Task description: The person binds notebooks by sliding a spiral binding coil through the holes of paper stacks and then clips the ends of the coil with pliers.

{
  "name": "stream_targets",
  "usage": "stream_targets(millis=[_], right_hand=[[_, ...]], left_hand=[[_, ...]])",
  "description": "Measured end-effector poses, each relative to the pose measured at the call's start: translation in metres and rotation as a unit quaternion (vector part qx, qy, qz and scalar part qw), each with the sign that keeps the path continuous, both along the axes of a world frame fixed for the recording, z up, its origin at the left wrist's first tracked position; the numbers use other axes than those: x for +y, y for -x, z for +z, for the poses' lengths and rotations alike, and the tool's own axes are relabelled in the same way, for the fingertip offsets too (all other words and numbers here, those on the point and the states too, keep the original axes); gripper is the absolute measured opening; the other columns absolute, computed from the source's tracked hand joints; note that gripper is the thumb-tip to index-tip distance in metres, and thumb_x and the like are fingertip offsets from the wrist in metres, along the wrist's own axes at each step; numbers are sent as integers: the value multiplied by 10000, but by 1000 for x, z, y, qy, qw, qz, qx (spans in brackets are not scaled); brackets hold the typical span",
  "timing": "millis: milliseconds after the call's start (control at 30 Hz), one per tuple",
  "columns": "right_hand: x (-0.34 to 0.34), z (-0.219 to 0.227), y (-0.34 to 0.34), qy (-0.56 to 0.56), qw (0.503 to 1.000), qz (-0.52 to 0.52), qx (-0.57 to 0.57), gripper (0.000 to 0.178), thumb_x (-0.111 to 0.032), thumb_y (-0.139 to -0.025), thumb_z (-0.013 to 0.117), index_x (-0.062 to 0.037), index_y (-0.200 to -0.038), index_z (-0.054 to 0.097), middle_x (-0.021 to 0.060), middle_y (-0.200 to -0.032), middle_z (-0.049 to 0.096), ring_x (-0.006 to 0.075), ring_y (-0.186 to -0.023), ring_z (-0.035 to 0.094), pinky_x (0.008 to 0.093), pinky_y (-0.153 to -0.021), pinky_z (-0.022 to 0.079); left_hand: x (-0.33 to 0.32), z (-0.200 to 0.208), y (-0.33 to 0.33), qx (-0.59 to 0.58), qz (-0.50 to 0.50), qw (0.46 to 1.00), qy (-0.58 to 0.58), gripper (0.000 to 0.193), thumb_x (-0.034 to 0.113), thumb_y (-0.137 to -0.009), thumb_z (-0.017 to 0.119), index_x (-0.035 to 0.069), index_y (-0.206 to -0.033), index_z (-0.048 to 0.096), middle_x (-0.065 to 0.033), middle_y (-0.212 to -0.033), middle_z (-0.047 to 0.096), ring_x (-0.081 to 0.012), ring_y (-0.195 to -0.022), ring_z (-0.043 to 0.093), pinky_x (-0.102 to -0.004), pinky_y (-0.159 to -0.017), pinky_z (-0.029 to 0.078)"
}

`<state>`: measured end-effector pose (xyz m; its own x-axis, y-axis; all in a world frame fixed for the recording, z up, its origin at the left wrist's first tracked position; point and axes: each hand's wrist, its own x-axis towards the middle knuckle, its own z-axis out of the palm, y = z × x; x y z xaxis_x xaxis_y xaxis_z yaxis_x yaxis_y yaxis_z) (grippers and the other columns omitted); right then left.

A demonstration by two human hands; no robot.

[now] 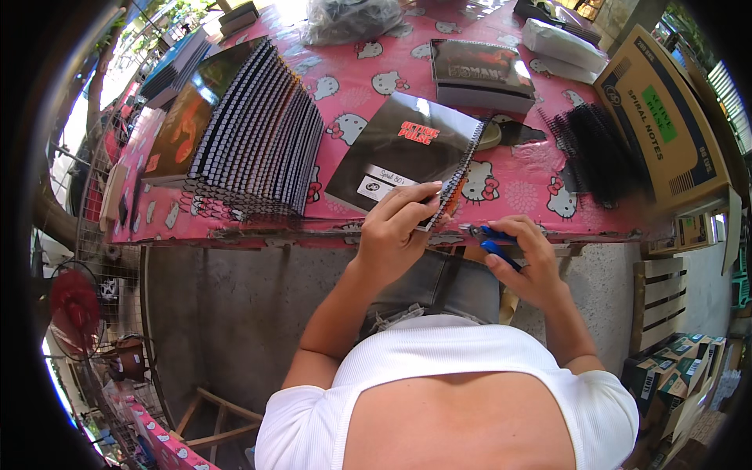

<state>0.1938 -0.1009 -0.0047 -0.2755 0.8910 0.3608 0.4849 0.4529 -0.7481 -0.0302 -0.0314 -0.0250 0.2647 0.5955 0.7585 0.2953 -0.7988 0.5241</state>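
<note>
Black spiral notebook (392,149) near worktop (352,86) edge; left hand (390,233) on its lower corner, can't tell if gripping. Right hand (534,257) fingers around blue-handled pliers (500,254). Notebook probably light, bendy, slick-covered; hold beside coil (468,160).

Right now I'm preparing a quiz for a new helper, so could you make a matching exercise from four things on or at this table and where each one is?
Column one:
1. Blue-handled pliers
2. Single dark notebook
3. Black spiral coils
4. Tall notebook stack

Column two:
A. Beside the cardboard box
B. In the right hand
C. On the left side of the pink table
D. Partly under the left hand

Right pairs: 1-B, 2-D, 3-A, 4-C
</note>
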Motion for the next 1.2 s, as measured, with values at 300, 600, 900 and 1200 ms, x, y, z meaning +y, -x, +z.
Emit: stream_targets(millis=[300,600,900,1200], right_hand=[[0,2,6,-65,997,-28,-23,465,-140,-745,742,-32,-1158,558,167,-1084,562,336,-950,579,404,-828,463],[8,-18,17,221,943,40,247,340,-195,-877,655,-5,-1148,575,142,-1052,610,216,-880,627,294,-672,526],[58,-64,-52,-53,964,-239,-106,377,-196,-783,723,-9,-1088,607,160,-1009,638,299,-926,611,378,-852,466],[187,-41,-94,-240,935,-244,-97,252,-170,-767,728,-4,-946,665,203,-1047,632,362,-1024,588,418,-924,443]], left_hand=[[1,4,-14,-29,32,999,-25,271,15,-660,822,-13,-873,655,-144,-979,698,-237,-866,675,-309,-727,541],[2,6,-21,-57,62,996,-6,271,-16,-647,790,-10,-888,667,-142,-934,699,-278,-819,664,-349,-707,538],[33,109,54,-97,230,949,-190,186,86,-808,742,53,-925,601,-124,-954,700,-160,-853,667,-284,-759,528],[62,148,297,-299,385,868,95,216,144,-792,766,-19,-894,669,-53,-858,671,-150,-792,600,-248,-781,453]])
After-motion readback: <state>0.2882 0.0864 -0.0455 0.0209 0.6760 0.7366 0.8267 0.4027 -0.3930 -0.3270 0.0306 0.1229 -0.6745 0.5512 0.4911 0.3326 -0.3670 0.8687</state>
